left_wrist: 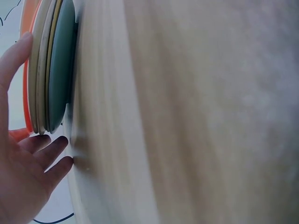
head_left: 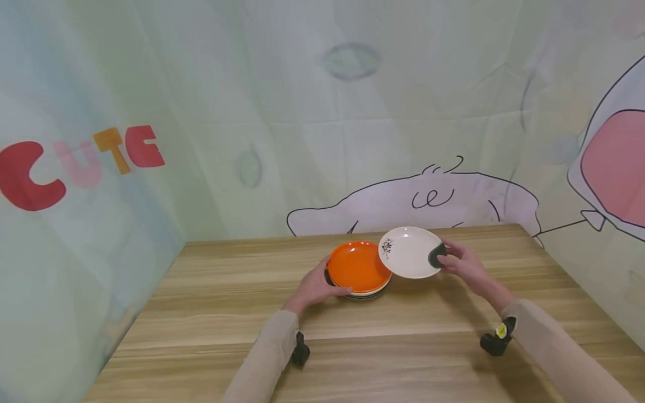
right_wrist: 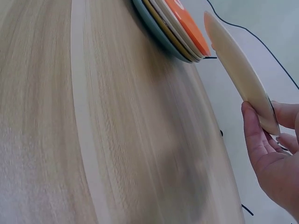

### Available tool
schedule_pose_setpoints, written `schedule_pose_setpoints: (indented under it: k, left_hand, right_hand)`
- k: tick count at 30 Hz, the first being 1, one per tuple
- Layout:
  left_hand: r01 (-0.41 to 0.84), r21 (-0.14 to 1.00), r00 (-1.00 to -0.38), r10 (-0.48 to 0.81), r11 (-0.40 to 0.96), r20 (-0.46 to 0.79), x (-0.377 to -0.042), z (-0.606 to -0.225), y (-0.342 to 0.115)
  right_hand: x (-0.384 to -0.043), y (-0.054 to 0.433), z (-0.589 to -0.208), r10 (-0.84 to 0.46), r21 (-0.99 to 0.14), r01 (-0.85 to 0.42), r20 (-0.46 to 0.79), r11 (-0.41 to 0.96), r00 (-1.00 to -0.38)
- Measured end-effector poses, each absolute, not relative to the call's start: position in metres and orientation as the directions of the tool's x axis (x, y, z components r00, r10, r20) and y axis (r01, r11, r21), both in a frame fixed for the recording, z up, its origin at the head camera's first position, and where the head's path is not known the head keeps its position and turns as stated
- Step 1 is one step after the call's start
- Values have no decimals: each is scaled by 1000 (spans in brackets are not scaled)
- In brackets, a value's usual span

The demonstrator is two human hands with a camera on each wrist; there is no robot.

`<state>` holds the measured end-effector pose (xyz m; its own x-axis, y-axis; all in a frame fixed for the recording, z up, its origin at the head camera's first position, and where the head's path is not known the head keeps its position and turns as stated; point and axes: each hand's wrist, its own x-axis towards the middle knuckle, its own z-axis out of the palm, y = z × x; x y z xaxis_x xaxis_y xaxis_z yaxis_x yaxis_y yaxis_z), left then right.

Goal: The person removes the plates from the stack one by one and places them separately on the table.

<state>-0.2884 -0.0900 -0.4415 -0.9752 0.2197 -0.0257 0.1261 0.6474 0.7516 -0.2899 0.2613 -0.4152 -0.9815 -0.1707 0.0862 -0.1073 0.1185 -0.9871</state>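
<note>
My right hand (head_left: 466,267) pinches the right edge of a white plate (head_left: 410,254), thumb on top and fingers beneath. The plate bears a small dark floral print and a dark green patch by the thumb. Raised off the table, it tilts and overlaps the right side of an orange plate (head_left: 356,267) in the head view. That orange plate tops a stack of several plates, with cream, yellowish and teal (left_wrist: 60,65) ones below it. My left hand (head_left: 317,285) holds the stack at its left, thumb at the near rim and fingers round the side.
The stack stands on a wood-grain table (head_left: 232,319), toward its back edge. Behind and beside the table hangs a printed cloth (head_left: 211,101) with cartoon drawings and letters. A small dark camera (head_left: 300,351) sits on the left wrist, another camera (head_left: 496,338) on the right.
</note>
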Motion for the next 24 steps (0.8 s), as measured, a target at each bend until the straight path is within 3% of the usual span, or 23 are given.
schedule_pose_setpoints:
  k: [24]
  left_hand:
    - [130, 756, -974, 226, 642, -24, -288, -442, -91]
  right_hand:
    - [-283, 281, -422, -70, -979, -56, 43, 197, -997]
